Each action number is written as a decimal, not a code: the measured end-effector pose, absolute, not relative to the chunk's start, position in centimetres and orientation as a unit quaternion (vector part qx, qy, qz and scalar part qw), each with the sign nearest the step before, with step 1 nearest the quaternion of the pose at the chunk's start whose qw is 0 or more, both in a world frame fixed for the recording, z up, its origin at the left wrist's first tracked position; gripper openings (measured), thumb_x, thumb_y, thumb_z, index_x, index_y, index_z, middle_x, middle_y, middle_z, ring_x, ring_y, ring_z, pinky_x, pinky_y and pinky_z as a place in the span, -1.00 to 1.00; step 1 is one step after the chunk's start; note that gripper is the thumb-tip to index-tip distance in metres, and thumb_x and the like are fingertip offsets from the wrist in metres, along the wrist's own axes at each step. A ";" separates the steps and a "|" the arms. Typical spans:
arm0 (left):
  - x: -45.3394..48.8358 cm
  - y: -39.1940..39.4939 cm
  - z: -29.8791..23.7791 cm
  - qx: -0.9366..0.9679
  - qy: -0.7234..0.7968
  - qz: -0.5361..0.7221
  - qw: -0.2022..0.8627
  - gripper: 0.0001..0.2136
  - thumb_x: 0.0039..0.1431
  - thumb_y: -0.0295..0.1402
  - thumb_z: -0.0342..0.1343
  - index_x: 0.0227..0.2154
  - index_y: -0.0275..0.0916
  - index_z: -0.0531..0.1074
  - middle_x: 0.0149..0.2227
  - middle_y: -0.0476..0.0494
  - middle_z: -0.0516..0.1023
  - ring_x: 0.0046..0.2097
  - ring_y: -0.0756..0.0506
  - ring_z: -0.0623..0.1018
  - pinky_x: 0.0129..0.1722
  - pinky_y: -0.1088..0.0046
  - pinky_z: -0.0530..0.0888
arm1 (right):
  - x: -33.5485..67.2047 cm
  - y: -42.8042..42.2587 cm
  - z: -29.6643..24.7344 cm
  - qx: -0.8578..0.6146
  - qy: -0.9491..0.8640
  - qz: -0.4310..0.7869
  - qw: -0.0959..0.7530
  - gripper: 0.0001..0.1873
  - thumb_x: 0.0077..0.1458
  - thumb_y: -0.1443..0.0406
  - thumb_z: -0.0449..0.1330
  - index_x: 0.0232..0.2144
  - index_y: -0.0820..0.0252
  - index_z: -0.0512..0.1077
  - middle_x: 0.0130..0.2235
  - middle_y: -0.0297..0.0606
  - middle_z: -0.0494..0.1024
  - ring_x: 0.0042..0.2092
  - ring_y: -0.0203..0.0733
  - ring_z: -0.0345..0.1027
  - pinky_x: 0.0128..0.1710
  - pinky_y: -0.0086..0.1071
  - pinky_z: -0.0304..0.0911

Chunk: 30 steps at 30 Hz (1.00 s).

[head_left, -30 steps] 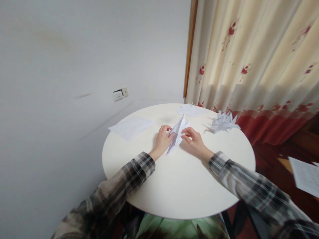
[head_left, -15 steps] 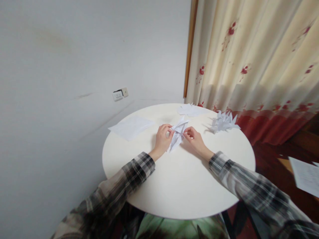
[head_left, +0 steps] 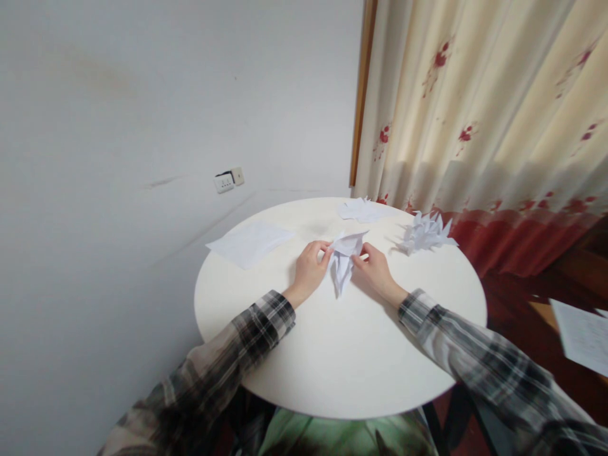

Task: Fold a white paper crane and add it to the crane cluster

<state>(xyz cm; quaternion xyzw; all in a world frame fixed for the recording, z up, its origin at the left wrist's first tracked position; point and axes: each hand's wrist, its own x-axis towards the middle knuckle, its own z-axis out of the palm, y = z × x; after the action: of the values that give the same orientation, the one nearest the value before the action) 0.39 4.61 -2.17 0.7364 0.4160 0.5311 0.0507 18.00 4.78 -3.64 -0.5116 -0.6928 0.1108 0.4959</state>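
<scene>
A folded white sheet of paper is held between both hands above the middle of the round white table. Its upper part spreads out wide, and a narrow pointed part hangs down towards me. My left hand pinches its left edge between thumb and fingers. On the opposite side, my right hand grips the right edge, fingertips closed on the paper. The fingertips partly cover the folds.
Flat white paper lies at the table's left. Several spiky folded paper pieces are heaped at the right, with more white paper at the back. A wall socket and a flowered curtain stand beyond.
The folded paper has turned and opened wider at the top, its narrow part now pointing straight towards me. My right hand has shifted slightly and now grips its right edge.
</scene>
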 end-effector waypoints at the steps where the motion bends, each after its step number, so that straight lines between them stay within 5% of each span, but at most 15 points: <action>1: 0.4 4.6 -2.1 0.736 0.420 0.528 0.050 -0.93 0.15 -0.40 0.01 -0.44 -0.20 0.31 -0.25 -0.08 0.51 -0.17 -0.06 0.48 -0.13 0.36 0.38 | 18.1 4.7 -3.5 -0.506 -0.691 0.084 0.509 -0.91 -0.04 0.27 0.08 -0.52 0.15 0.24 -0.41 -0.27 0.38 -0.37 -0.19 0.25 -0.36 -0.33 0.17; 10: 0.1 4.6 -2.2 0.746 0.438 0.501 0.034 -0.87 0.23 -0.33 -0.08 -0.20 -0.20 0.28 -0.20 -0.10 0.52 -0.21 -0.05 0.52 -0.21 0.41 0.42 | 18.0 4.3 -2.7 -0.497 -0.671 0.090 0.543 -0.93 -0.03 0.30 0.07 -0.52 0.15 0.25 -0.52 -0.35 0.35 -0.45 -0.23 0.22 -0.41 -0.37 0.10; 16: 0.0 5.0 -2.5 0.754 0.413 0.509 0.021 -0.73 0.12 -0.49 0.02 -0.10 -0.19 0.22 -0.19 -0.10 0.45 -0.19 -0.04 0.49 -0.21 0.43 0.42 | 17.9 3.9 -2.4 -0.479 -0.664 0.105 0.564 -0.95 -0.03 0.30 0.06 -0.48 0.17 0.28 -0.48 -0.34 0.40 -0.43 -0.23 0.26 -0.39 -0.37 0.14; 22: -0.1 4.8 -2.1 0.768 0.379 0.515 -0.040 -0.68 -0.02 -0.67 -0.06 -0.22 -0.20 0.28 -0.21 -0.11 0.39 -0.13 -0.08 0.42 -0.15 0.38 0.40 | 17.8 3.6 -2.4 -0.475 -0.681 0.054 0.555 -0.98 -0.07 0.33 0.06 -0.47 0.15 0.25 -0.43 -0.31 0.38 -0.36 -0.19 0.23 -0.31 -0.32 0.14; 30: -0.8 4.7 -1.4 0.775 0.364 0.501 -0.127 -0.72 -0.01 -0.65 -0.06 -0.27 -0.19 0.33 -0.23 -0.12 0.41 -0.14 -0.13 0.39 -0.11 0.28 0.36 | 17.8 3.6 -2.4 -0.472 -0.686 0.025 0.553 -0.92 -0.16 0.36 0.05 -0.53 0.12 0.18 -0.46 -0.33 0.31 -0.36 -0.18 0.18 -0.32 -0.31 0.13</action>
<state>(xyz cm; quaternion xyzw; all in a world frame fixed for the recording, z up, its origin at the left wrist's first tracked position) -0.77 4.65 -1.44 0.7752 0.3636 0.5008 -0.1270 17.84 3.58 -2.35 -0.4724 -0.6858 0.0255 0.5531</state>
